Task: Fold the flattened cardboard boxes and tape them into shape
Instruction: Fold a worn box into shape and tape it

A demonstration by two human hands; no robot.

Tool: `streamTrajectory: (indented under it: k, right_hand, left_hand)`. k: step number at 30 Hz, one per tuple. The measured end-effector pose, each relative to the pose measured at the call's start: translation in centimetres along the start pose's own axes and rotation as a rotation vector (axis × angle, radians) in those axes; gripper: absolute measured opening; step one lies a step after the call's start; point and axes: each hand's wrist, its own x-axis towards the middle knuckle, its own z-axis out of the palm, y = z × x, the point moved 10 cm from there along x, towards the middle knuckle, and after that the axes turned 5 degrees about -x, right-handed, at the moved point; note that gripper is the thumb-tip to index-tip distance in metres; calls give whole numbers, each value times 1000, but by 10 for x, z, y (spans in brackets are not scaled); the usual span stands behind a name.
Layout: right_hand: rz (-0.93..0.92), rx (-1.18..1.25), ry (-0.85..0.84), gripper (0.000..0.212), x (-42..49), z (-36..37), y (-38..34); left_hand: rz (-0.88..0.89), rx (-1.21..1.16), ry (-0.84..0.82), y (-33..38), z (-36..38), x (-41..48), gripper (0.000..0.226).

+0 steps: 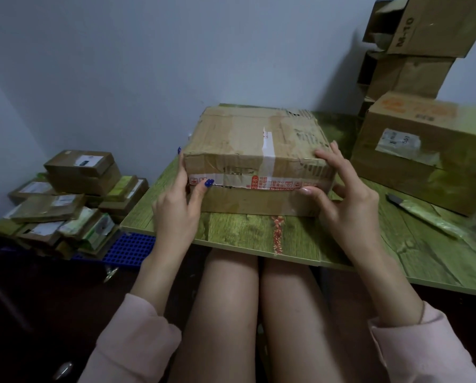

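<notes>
A closed brown cardboard box (248, 145) stands in the middle of the green wood-print table (259, 239). Clear tape runs over its top and a strip with red print crosses its near side. My left hand (176, 197) grips the box's near left corner, thumb on the front face and fingers round the side. My right hand (342, 194) holds the near right corner, thumb pressing the printed tape and fingers resting on the top edge.
A large taped carton (424, 153) sits on the table at right, with two open boxes (413, 48) stacked behind it. A utility knife (422, 214) lies on the table to the right. A heap of small parcels (68, 197) rests on a blue crate at left.
</notes>
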Motion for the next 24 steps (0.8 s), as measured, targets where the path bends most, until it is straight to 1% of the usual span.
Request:
streamTrajectory:
  k: [2,3,5,7,9,11,14,16,18,20,22,24]
  right_hand:
    - [0,-8,7,57,-1,2,-4]
    - [3,-21,8,60,-1,4,-5]
    - [20,-43,-10,71,0,5,-5]
    - [50,15,-66,81,2,5,1]
    - [71,85,-106,77,4,5,5]
    - [56,88,-63,67,7,3,3]
    - [38,112,-39,62,9,5,-2]
    - [72,175,-92,62,11,8,3]
    - [115,241,-190,64,15,15,6]
    - [109,283,-304,67,20,26,1]
    - [87,298,-400,68,28,42,-7]
    - [78,325,-473,64,40,57,-10]
  left_hand:
    - [2,62,28,1,4,-2,58]
    - [-3,63,36,0,5,-1,59]
    - [-7,44,41,-1,5,0,55]
    - [6,40,26,-1,2,1,52]
    - [53,46,-4,2,-3,2,55]
    - [94,60,-24,5,-6,1,60]
    - [74,28,19,5,-12,-3,74]
    - [64,19,27,6,-14,-5,74]
    - [65,60,47,6,-19,-6,61]
    - [41,88,86,0,-28,-6,50]
    - [-5,49,113,-8,-35,-7,51]
    - [-58,47,147,-18,-41,-7,50]
